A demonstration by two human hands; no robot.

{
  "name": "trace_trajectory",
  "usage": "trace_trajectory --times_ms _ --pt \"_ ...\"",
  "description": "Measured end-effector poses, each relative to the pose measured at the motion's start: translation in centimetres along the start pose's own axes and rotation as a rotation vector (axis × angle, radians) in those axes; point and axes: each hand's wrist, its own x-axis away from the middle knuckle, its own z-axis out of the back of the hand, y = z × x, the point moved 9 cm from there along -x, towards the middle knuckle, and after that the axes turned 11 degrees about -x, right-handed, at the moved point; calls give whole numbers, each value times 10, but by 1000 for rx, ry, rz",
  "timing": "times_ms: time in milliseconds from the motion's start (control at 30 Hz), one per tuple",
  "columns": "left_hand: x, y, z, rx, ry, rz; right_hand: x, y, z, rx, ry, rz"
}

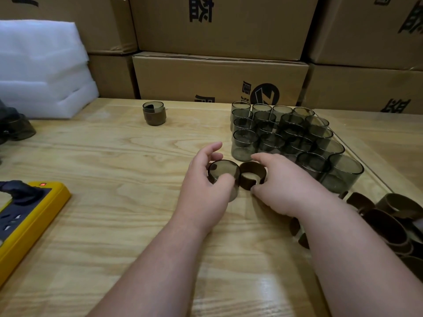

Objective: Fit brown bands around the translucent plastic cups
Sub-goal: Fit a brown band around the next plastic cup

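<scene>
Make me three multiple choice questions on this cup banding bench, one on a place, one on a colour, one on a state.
1. Where is the banded cup?
A. far side of the table, alone
B. among the bare cups
C. on the cardboard boxes

2. What colour is the power strip casing?
A. green
B. yellow
C. white

3. The brown band in the right hand is:
A. already round the cup
B. lying flat, untouched
C. beside the cup that the left hand holds

Answers: 1 A, it stands apart; 2 B, yellow rim; 3 C, side by side.
</scene>
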Motion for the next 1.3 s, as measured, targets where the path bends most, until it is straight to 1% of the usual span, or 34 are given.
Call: trace_trajectory --times_ms 100,233,333,433,533,700,767,900,1033,1200,1300 --pt "0 1 0 9 -4 -3 0 -4 -6 30 -26 46" --pt "0 1 0 14 5 -11 -1 2 -3 -18 -4 -21" --pt "0 1 -1 32 0 -31 -3 1 10 -98 100 -14" --pt "1 2 4 81 41 -51 -2 -8 22 -184 197 71" --pt "1 7 12 119 96 -81 4 -24 24 -243 212 168" --pt "2 11 19 101 139 -100 14 -42 28 -351 242 284" --pt "1 11 24 78 165 -103 16 -46 29 -406 239 304" --pt "-1 14 32 36 189 -126 21 -55 27 -486 174 354" --pt "-1 16 35 33 180 -148 24 -60 26 -511 116 385" --pt "-2 15 38 20 184 -143 25 -61 28 -549 99 399" --pt "-3 14 38 13 178 -136 26 -60 28 -517 86 395"
